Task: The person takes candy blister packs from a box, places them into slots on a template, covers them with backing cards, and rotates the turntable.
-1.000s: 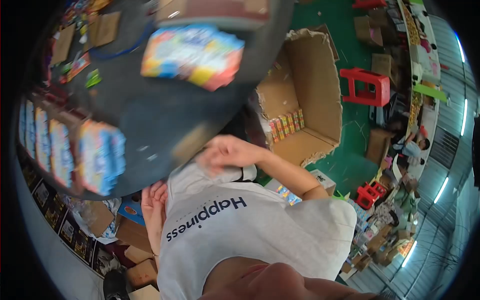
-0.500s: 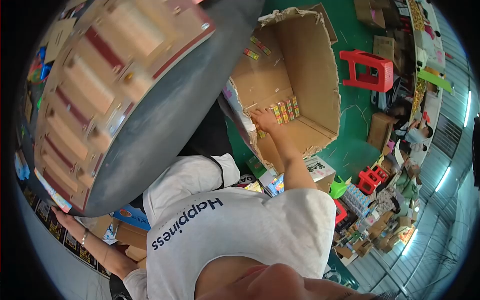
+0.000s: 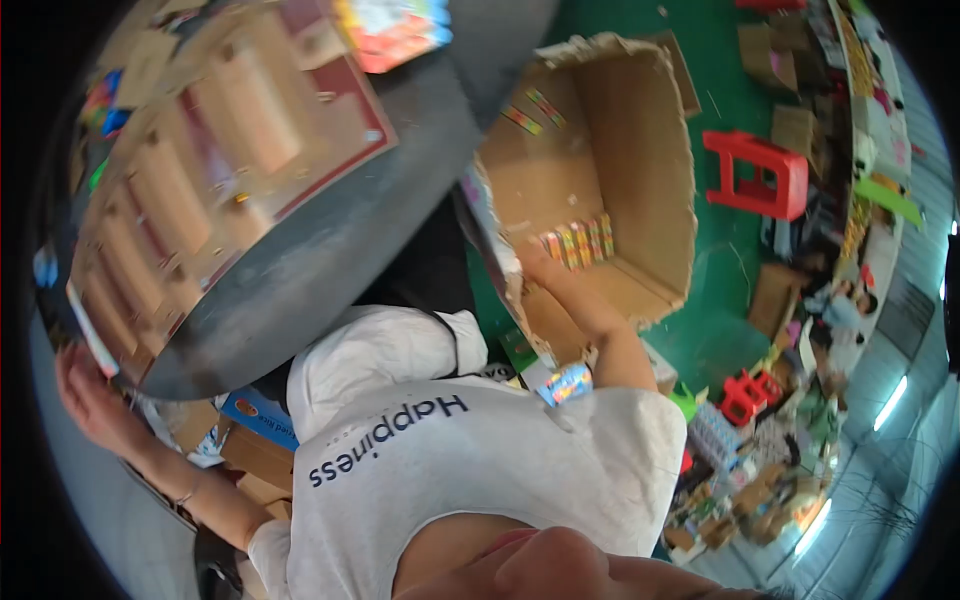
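Note:
My right hand [image 3: 537, 262] reaches into a large cardboard box [image 3: 645, 150] beside its near wall; its fingers are blurred and partly hidden. Next to it, small colourful packs [image 3: 580, 243] stand in a row on the box bottom, and a few more [image 3: 530, 115] lie further up. My left hand [image 3: 92, 395] is open, fingers stretched, at the edge of a round grey table [image 3: 330, 250]. Close to its fingertips is a thin, light-coloured card-like piece [image 3: 92, 330]. On the table lies a dark red board [image 3: 345, 110] with several tan blocks [image 3: 170, 185].
A bright, blurred package [image 3: 395, 30] sits on the table at the top. A colourful packet [image 3: 567, 385] is beside my right forearm. Red stools [image 3: 760, 175] stand on the green floor [image 3: 715, 265]. A blue carton [image 3: 260, 418] is below the table; other people sit at the far right.
The board has shifted down and left in view, and the bright package has appeared at the table's top. My left fingers have spread. My right hand has shifted slightly beside the packs.

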The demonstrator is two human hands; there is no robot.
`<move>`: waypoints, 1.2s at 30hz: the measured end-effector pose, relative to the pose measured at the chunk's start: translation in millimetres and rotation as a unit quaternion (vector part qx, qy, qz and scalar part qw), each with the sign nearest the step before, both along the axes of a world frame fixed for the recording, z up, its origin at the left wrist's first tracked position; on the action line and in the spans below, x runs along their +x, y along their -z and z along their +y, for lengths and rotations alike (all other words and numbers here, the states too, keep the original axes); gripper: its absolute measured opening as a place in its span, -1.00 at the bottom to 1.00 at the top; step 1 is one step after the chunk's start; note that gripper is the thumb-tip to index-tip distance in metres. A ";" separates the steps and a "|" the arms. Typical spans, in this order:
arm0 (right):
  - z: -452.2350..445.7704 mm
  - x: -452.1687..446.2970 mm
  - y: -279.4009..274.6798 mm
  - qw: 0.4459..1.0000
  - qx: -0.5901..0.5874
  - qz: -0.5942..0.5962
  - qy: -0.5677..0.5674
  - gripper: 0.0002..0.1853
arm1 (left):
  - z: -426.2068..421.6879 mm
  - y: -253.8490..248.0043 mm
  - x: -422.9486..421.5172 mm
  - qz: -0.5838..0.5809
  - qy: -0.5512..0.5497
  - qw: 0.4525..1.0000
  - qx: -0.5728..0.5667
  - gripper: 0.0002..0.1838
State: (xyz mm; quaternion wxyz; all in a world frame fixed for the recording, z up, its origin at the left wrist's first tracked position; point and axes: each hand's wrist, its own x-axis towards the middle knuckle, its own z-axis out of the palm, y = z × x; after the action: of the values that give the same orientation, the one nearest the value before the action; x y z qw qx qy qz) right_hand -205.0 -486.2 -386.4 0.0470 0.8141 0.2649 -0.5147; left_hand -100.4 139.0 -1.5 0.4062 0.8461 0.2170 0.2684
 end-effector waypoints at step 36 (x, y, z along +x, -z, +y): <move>264.9 306.7 -398.6 0.830 0.372 -0.108 0.400 -0.77 | -89.0 -24.8 82.6 0.116 0.263 0.680 -0.674 -0.62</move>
State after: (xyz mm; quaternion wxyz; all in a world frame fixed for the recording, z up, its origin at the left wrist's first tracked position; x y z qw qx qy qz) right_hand 101.7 -221.3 12.2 -0.4412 0.8552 0.0805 -0.2598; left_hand -17.8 50.1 23.3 0.8920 0.3903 0.1533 -0.1689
